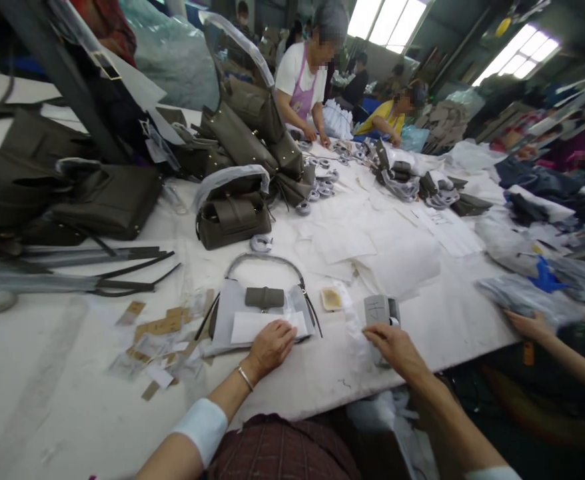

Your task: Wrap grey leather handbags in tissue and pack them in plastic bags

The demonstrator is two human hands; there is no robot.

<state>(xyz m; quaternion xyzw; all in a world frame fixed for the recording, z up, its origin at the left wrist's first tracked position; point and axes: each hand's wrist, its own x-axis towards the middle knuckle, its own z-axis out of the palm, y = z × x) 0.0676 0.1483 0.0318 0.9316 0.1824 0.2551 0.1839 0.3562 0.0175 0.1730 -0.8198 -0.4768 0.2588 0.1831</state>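
Observation:
A dark handbag lies on the table in front of me, wrapped in pale sheeting, its handle arched away from me. Across its lower part rests a white paper strip. My left hand lies on the strip's right part, fingers together and bent; whether it grips the paper is hidden. To the right, my right hand is at the near left edge of a grey tape dispenser, thumb and fingertips pinched together on something too small to make out. A small yellowish dish sits between the bag and the dispenser.
Brown tags and small plastic packets are scattered left of the bag, with dark straps beyond. Another handbag stands behind, near a pile of bags. A co-worker's hand touches plastic-wrapped goods at right.

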